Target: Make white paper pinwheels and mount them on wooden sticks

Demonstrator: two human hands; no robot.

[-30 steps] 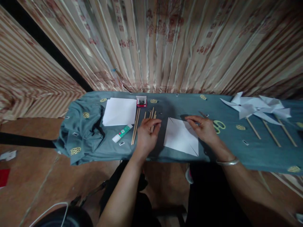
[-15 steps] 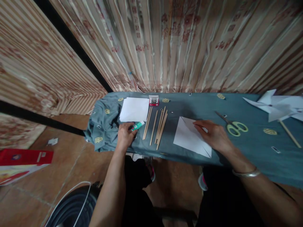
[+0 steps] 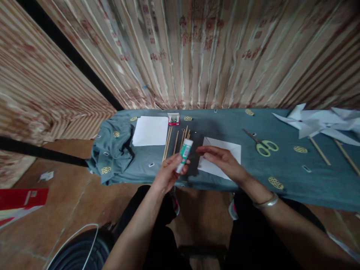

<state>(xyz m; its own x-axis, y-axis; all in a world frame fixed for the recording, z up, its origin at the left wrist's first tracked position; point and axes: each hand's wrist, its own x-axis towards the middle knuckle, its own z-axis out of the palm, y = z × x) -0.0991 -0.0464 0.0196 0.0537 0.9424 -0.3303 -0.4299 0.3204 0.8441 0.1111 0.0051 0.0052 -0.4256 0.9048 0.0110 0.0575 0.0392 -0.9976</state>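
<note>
My left hand (image 3: pixel 168 172) is closed around a green and white glue stick (image 3: pixel 185 153), raised above the cloth and tilted, its white cap end up. Just right of it, my right hand (image 3: pixel 222 159) hovers over a white paper square (image 3: pixel 234 150) with crease or cut lines at its corners. The fingers there are stretched out and hold nothing. Behind the glue stick lie several thin wooden sticks (image 3: pixel 168 144), partly hidden by it and my left hand.
A stack of white paper (image 3: pixel 150 130) lies at the left, beside a small red box of metal pins (image 3: pixel 173 119). Scissors with green handles (image 3: pixel 263 145) rest right of the square. Paper pinwheels on sticks (image 3: pixel 305 122) lie at the far right. A curtain (image 3: pixel 197 56) hangs behind the cloth-covered table (image 3: pixel 284 165).
My left hand has lifted the glue stick off the table and brought it right, in front of the wooden sticks. My right hand has moved left and its fingers have opened out.
</note>
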